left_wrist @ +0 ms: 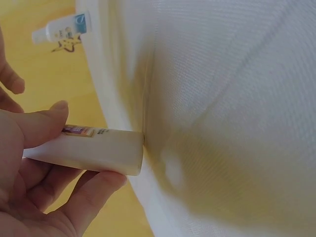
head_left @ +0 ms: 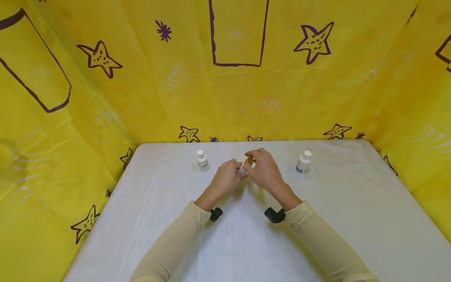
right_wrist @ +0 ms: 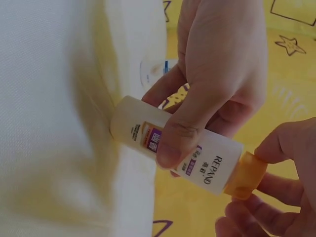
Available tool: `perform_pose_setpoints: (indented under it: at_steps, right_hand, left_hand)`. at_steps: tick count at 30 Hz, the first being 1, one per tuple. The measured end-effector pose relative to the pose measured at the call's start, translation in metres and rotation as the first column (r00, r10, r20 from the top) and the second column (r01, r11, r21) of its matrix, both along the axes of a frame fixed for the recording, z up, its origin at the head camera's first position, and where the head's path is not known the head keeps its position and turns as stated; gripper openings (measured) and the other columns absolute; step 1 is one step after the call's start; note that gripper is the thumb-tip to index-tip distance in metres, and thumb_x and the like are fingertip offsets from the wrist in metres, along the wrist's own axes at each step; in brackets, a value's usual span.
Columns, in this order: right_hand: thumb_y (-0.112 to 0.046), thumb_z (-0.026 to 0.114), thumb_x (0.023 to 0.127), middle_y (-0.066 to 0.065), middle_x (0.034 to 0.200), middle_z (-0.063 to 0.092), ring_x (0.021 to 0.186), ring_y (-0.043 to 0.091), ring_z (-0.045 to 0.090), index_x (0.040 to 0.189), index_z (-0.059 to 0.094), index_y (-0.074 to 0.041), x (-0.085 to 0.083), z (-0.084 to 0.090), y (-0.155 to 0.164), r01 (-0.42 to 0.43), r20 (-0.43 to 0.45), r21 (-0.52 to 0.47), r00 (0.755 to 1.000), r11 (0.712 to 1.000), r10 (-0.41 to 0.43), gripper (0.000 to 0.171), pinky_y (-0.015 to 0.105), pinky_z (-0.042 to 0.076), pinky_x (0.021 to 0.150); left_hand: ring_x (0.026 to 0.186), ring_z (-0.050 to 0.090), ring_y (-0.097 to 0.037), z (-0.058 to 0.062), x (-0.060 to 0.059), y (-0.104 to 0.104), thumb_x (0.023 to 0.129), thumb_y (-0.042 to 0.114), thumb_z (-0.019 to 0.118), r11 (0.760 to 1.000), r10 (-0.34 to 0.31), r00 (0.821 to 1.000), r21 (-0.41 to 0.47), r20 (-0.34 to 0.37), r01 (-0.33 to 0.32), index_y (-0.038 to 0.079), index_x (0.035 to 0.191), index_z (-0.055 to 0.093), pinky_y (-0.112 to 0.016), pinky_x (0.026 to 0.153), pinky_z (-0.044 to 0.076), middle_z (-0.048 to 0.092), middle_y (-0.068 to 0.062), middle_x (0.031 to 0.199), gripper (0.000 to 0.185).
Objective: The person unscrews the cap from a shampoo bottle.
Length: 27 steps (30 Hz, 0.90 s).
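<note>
White plastic bottle (right_wrist: 173,148), orange cap (right_wrist: 245,176): base on white table (head_left: 317,219), centre. Left hand (head_left: 225,178) wraps the body; right hand (head_left: 262,168) pinches the cap. Cap still seated, apparently not yet unscrewed. Two white-capped bottles (head_left: 202,160) (head_left: 303,161) flank, untouched.

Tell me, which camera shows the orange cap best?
The right wrist view: the orange cap sits large on the bottle, pinched by fingers. The head view shows only a speck between the hands; the left wrist view hides it.
</note>
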State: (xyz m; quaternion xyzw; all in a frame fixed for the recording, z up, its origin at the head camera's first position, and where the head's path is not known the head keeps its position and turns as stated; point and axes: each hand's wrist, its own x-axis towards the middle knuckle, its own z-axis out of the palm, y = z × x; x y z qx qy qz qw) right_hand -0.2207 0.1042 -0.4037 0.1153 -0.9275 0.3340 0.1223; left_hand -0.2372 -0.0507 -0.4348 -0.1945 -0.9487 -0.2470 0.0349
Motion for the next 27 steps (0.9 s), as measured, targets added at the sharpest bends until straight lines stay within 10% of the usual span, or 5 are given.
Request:
perform_pose_setpoints:
  at_steps: [8,27]
  right_hand:
    - [-0.037,0.068,0.096,0.015,0.112,0.066,0.092,0.029,0.059,0.123,0.068,-0.003,0.0016,-0.0005,0.0015,0.024,-0.025,-0.021,0.999,1.000,-0.024,0.043,0.041,0.051,0.078]
    - [-0.014,0.064,0.096,0.016,0.118,0.066,0.104,0.031,0.059,0.123,0.068,-0.002,-0.0008,-0.0034,0.0016,-0.075,-0.066,-0.050,0.995,0.996,0.072,0.030,0.043,0.054,0.088]
  left_hand:
    - [0.069,0.053,-0.018,-0.0007,0.0006,0.0001,0.091,0.026,0.077,1.000,0.017,1.000,0.000,0.001,-0.017,0.007,0.095,0.075,-0.029,0.061,0.041,0.062,-0.004,0.083,0.019]
    - [0.070,0.053,-0.017,-0.0008,0.0002,0.0006,0.091,0.026,0.077,1.000,0.010,1.000,0.005,0.015,-0.010,0.007,0.101,0.076,-0.028,0.061,0.042,0.061,-0.004,0.085,0.021]
